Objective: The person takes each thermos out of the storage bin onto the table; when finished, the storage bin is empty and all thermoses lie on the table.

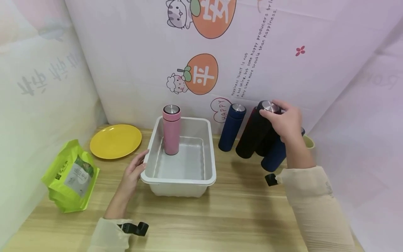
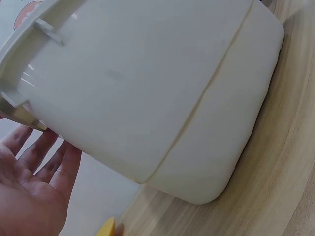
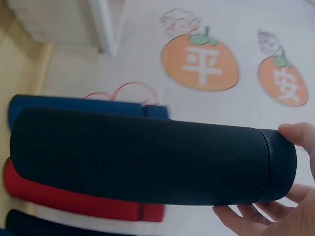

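My right hand [image 1: 283,120] grips the steel-capped top of a black flask [image 1: 253,136], which leans with its top to the right. In the right wrist view the black flask [image 3: 142,157] fills the frame, with my fingers [image 3: 256,216] curled round its cap end. A pink flask [image 1: 171,131] stands upright inside a white plastic tub [image 1: 179,176]. My left hand [image 1: 136,170] rests with straight fingers against the tub's left rim. The left wrist view has that open palm [image 2: 32,187] beside the tub wall [image 2: 147,88].
A navy flask [image 1: 231,127] stands upright left of the black one, and another navy flask [image 1: 273,156] is below my right hand. A red flask [image 3: 74,196] lies behind. A yellow plate [image 1: 115,141] and a green bag [image 1: 71,176] are at the left, and walls close in on three sides.
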{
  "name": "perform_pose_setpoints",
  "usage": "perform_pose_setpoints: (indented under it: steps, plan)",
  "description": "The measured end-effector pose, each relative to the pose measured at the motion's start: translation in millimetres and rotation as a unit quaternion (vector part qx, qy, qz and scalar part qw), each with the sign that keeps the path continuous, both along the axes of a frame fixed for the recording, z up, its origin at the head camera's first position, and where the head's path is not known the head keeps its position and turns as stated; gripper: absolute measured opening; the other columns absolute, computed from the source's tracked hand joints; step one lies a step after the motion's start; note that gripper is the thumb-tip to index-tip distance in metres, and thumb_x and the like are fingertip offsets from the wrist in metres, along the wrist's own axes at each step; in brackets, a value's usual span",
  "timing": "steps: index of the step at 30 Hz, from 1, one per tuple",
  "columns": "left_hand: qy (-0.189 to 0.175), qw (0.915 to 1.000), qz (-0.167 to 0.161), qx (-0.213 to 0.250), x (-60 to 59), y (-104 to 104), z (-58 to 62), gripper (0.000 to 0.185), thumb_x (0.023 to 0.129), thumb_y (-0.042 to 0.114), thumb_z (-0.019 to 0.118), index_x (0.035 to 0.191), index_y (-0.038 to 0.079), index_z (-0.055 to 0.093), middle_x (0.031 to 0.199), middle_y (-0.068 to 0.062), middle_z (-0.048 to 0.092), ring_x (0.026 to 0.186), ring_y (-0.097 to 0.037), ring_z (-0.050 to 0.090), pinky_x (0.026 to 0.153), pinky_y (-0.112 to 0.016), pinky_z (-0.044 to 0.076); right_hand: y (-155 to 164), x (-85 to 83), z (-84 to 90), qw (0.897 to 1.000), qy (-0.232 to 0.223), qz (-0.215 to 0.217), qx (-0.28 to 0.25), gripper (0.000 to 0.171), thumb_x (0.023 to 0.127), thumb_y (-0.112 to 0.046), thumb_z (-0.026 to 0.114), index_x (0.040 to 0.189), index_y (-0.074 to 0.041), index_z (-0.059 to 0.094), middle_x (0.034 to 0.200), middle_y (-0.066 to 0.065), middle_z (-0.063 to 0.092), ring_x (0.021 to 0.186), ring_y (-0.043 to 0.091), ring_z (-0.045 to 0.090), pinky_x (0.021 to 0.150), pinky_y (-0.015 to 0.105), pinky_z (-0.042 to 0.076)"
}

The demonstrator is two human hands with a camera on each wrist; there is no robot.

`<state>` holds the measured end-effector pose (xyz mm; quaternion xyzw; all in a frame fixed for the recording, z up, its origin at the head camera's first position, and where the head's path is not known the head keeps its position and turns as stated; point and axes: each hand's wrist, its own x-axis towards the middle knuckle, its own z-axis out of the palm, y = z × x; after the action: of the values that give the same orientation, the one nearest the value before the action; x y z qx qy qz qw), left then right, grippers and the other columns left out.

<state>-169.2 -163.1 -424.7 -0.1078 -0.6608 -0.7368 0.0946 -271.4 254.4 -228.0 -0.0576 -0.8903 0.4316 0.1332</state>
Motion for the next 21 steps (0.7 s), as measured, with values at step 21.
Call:
perform_pose_setpoints:
  steps: [21]
  plan:
    - [0.015,0.9999,0.001,0.004,1.9,1.2,0.2,0.046,0.103,0.005,0.039,0.143,-0.015,0.029,0.149,-0.031,0.027,0.125,-0.011,0.041,0.095,-0.02,0.04,29.2,-22.0,-74.2,0.997,-0.022,-0.065,0.031,0.071,0.085,-0.041,0.07,0.146,-0.012,0.048,0.144,0.022,0.042,0.131,0.039,0.035,0.103,0.05,0.037]
